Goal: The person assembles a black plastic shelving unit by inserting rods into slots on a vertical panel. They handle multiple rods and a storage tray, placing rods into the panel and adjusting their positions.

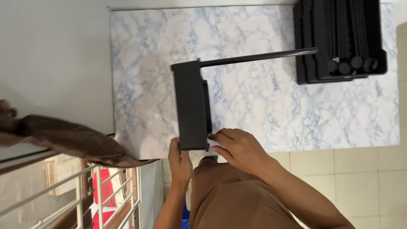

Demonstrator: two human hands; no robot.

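Brown-clad legs fill the near edge. Left hand [180, 163] grips the near end of a black tray [193, 106], fingers wrapped under it. Right hand [239, 148] rests at its corner, fingers together, curled. Tray on the marble-patterned table [263, 106]; thin black rod [258, 57] runs toward stacked black parts [339, 38].

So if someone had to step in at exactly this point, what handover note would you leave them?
Left hand: grips the near end of the black panel from the left.
Right hand: fingers rest on the panel's near right edge.
Panel stands on the marble-patterned table, at its near edge, with one black rod sticking out of its far corner toward the stack.
Stack of black trays with more rods sits at the table's far right.
Done: one rod in the panel.
Left: the stacked trays and rods lie untouched.
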